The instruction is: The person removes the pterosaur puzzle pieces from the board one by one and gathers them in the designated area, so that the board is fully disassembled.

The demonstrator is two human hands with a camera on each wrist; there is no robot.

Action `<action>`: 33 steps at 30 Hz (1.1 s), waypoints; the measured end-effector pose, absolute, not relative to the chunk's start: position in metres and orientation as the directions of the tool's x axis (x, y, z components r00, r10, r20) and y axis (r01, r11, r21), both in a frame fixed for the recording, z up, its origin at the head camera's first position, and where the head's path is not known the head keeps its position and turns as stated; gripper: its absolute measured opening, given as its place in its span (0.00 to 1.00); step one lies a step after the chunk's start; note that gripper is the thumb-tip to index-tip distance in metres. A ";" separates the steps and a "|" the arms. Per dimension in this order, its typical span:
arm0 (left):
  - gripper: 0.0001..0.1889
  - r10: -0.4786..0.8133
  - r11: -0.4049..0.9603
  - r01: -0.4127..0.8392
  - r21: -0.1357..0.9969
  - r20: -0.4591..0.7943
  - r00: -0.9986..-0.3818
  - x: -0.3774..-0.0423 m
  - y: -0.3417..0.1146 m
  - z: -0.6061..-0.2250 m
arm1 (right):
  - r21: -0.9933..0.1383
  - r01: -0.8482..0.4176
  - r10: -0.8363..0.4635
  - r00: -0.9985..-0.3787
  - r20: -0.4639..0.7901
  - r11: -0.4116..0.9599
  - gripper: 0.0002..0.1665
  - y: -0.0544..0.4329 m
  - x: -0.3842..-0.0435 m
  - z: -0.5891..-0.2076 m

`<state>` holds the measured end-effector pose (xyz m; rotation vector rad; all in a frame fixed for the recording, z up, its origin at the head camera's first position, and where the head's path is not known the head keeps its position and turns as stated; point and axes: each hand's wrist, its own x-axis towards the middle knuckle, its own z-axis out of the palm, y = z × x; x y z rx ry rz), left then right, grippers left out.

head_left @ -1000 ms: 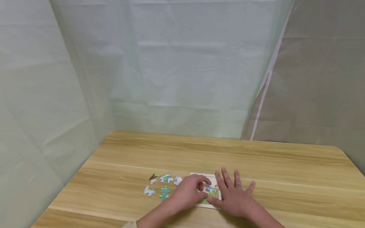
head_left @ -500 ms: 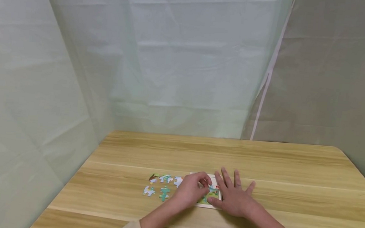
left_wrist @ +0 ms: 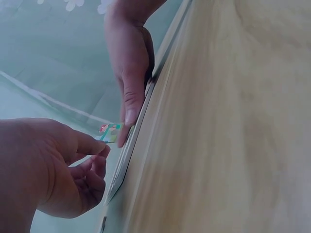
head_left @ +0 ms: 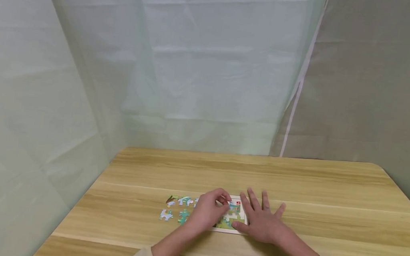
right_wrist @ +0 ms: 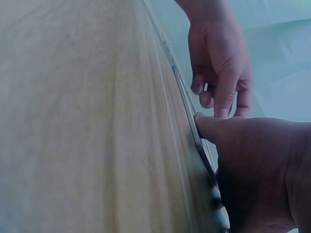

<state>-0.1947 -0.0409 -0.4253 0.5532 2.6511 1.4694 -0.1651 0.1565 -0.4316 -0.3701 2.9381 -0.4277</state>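
My left hand (head_left: 206,209) pinches a jigsaw piece (left_wrist: 111,132) between thumb and fingertips. The piece, green and white with a red corner, is raised above the puzzle tray in the left wrist view. Beneath it, the pale-rimmed puzzle tray (head_left: 231,232) lies flat on the table, with green fitted pieces along its near side and a pale gap above them. My right hand (head_left: 264,221) rests on the tray's right edge with fingers spread, its thumb (right_wrist: 208,127) on the near rim. The left hand and forearm hide the tray's left part.
Several loose jigsaw pieces lie left of the tray, among them a brown-and-green piece (head_left: 172,199), a white piece (head_left: 166,215) and a teal piece (head_left: 183,216). The wooden table (head_left: 143,175) is bounded by pale hanging sheets (head_left: 208,84) behind and at the sides.
My left hand has closed its fingertips on the red-cornered jigsaw piece and lifted it up and slightly left, exposing a pale gap in the tray. The right hand stays in place.
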 end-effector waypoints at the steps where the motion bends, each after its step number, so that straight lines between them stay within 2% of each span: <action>1: 0.07 0.334 0.477 0.272 0.836 0.114 -0.936 -0.195 -0.043 -0.425 | -0.297 -0.222 -0.264 -0.959 -0.107 0.929 0.59 0.156 -0.164 -0.430; 15: 0.06 0.319 0.471 0.271 0.840 0.124 -0.940 -0.195 -0.073 -0.425 | -0.296 -0.217 -0.261 -0.958 -0.117 0.930 0.58 0.155 -0.164 -0.429; 33: 0.04 0.309 0.549 0.252 0.797 0.086 -0.947 -0.190 -0.108 -0.429 | -0.296 -0.215 -0.257 -0.960 -0.109 0.931 0.59 0.154 -0.162 -0.428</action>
